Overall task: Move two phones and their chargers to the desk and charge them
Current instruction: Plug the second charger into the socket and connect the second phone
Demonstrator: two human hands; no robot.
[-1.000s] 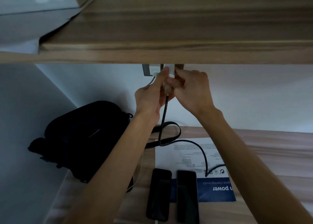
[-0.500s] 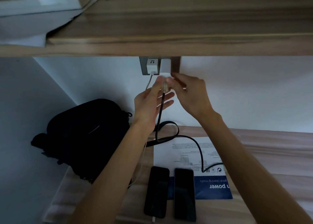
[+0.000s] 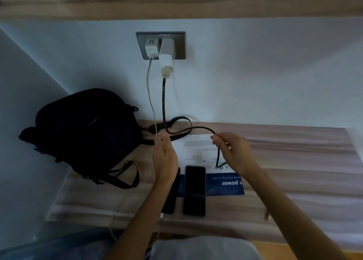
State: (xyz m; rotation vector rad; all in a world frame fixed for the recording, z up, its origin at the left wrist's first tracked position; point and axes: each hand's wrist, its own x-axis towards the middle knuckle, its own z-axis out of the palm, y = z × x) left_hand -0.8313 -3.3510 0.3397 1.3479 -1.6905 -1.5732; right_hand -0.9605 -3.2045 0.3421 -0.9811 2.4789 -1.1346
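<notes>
Two white chargers sit in the grey wall socket [image 3: 180,43]: a small one [image 3: 151,48] on the left with a white cable [image 3: 150,94], and a larger one [image 3: 166,55] on the right with a black braided cable [image 3: 163,102]. Two dark phones lie side by side on the desk [image 3: 294,153]. The right phone [image 3: 194,191] is in full view. My left forearm covers most of the left phone [image 3: 170,202], which has the white cable at its near end. My right hand [image 3: 233,151] pinches the black cable near its free end. My left hand [image 3: 165,155] hovers by the cables, fingers loosely curled.
A black backpack [image 3: 84,134] fills the desk's left corner against the wall, its straps trailing toward the phones. A white and blue printed sheet [image 3: 216,179] lies under the phones. A wooden shelf [image 3: 176,2] overhangs above the socket.
Both hands have come down from the larger charger at the socket to the desk. The right hand now holds the black cable lower down. The view has tilted down.
</notes>
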